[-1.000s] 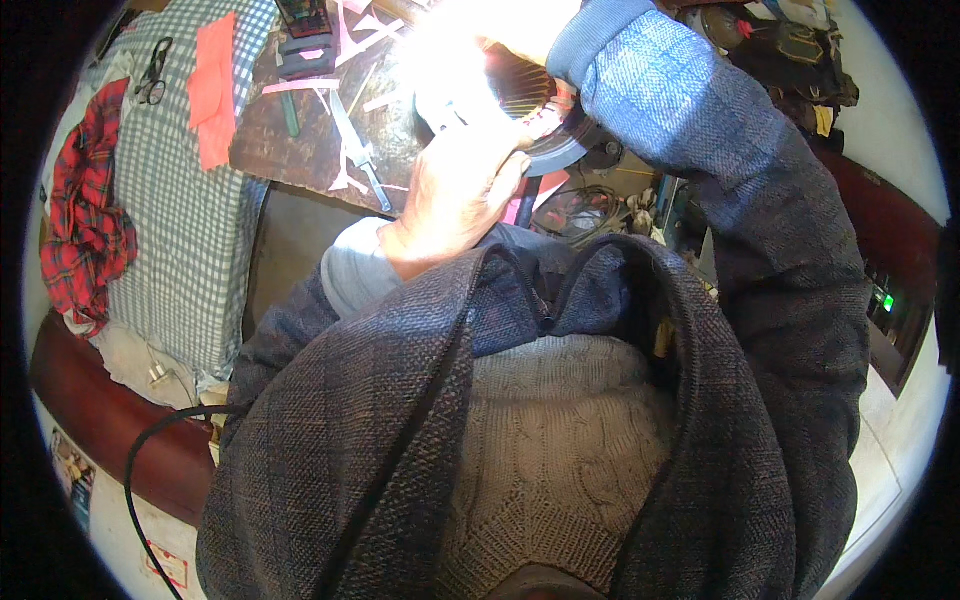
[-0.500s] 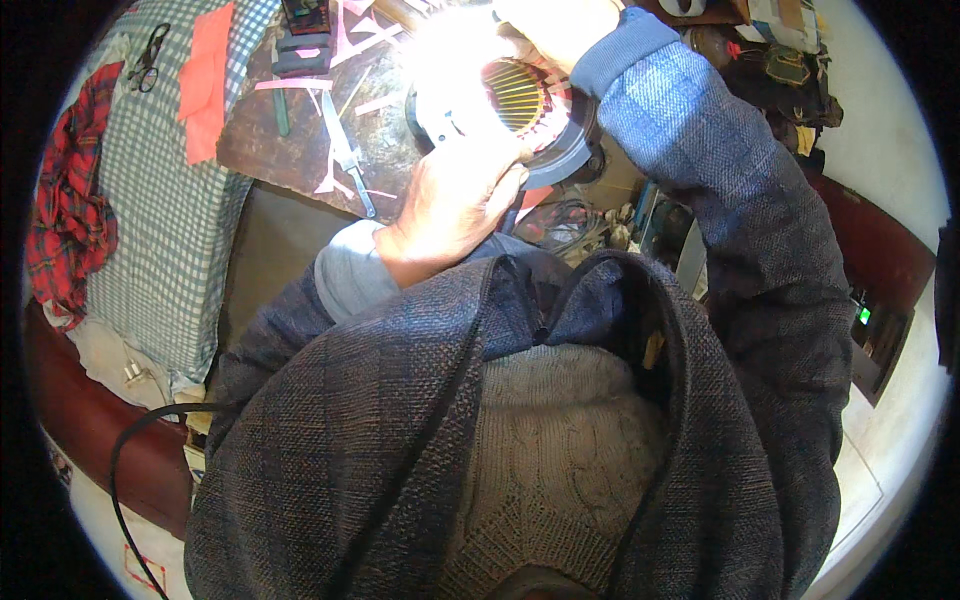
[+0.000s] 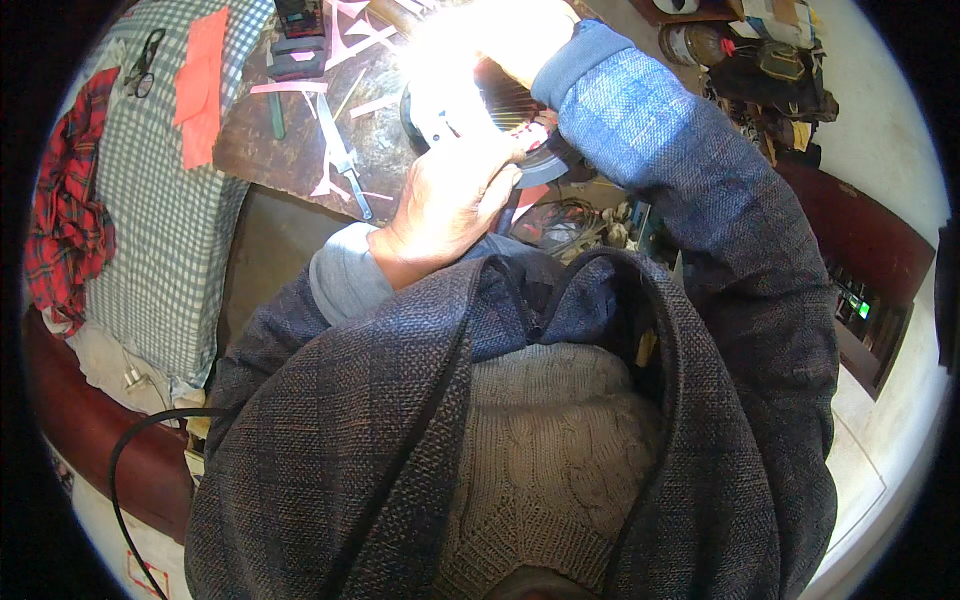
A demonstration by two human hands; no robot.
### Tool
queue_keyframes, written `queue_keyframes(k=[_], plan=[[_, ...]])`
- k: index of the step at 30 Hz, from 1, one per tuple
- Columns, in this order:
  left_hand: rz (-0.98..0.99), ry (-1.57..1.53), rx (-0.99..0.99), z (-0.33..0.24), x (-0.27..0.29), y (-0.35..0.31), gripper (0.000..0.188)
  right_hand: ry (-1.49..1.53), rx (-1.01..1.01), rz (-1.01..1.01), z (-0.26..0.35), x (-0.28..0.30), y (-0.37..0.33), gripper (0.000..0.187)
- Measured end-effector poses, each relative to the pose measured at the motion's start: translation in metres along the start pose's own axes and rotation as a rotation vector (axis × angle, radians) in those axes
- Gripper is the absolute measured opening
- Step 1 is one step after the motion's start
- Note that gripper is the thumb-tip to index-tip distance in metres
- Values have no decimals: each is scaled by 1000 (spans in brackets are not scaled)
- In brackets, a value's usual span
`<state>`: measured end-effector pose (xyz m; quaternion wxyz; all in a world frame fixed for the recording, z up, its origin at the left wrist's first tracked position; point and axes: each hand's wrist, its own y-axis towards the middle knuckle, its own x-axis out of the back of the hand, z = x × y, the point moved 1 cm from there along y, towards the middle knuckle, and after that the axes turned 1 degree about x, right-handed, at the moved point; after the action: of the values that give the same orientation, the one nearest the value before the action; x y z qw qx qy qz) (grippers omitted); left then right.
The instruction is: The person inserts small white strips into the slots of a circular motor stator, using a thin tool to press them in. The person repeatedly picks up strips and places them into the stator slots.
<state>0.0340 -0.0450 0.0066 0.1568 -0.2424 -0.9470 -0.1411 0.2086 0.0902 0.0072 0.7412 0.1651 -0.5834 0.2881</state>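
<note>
A round motor stator stands on the worktable's right side, with a grey outer body and yellowish slot strips inside its bore. Strong light washes out its far left part. My left hand is closed at the stator's near rim, thumb and fingers pressed together against it. Over the far side of the bore reaches my right hand, its sleeve covering part of the stator's right side. Glare hides the right fingers, so what they touch does not show.
On the dark worktable lie a caliper-like metal tool, pink paper strips and a dark green stick. A checked cloth with orange-red sheets and glasses is leftward. Tangled wire lies below the stator.
My right hand and forearm have shifted left, now covering more of the stator's bore and right side. My left hand keeps its place at the rim.
</note>
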Motion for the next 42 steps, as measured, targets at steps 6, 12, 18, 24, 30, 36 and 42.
queue_keyframes(k=[6, 12, 18, 24, 30, 36, 42], plan=[[-16, -24, 20, 2, -1, -1, 30, 11, 85, 9, -8, 0, 0, 33], [-1, -57, 35, 5, 0, 0, 29, -22, 125, -19, -8, 8, 1, 30], [15, -20, 29, 5, -1, 0, 28, -105, 137, -50, -6, 25, -1, 28], [7, -27, 39, 2, -3, 1, 25, -151, 127, -11, 8, 30, 12, 27], [-137, -69, -40, 0, -8, 13, 21, -96, 303, 0, 22, 27, 23, 27], [-87, 34, -81, 6, -13, 16, 20, -373, 68, 104, 10, 33, 0, 24], [-39, 22, -80, 15, -18, 10, 20, -394, 154, -157, 10, 49, -6, 24]])
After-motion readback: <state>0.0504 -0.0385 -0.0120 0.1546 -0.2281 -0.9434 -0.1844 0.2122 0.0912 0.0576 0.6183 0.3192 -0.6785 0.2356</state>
